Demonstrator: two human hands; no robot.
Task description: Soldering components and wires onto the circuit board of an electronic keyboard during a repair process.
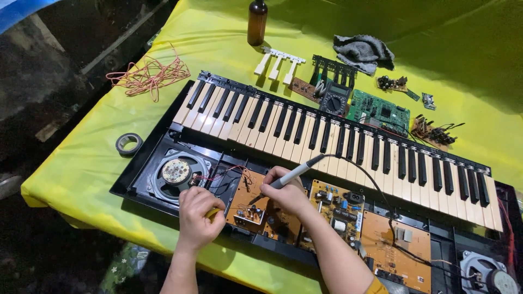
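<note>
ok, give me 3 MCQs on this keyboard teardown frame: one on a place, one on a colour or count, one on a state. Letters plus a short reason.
1. Where is the brown bottle?
A. at the far edge of the table, beyond the keys
B. on the speaker
C. on the floor

2. What colour is the table cover?
A. blue
B. yellow-green
C. white

3. What is the state of the right hand?
A. open and flat
B. out of view
C. closed around the soldering iron

Answers:
1 A: the bottle stands upright past the loose white keys.
2 B: the cloth is yellow-green all round the keyboard.
3 C: the fingers wrap the iron, its tip over the brown circuit board.
</note>
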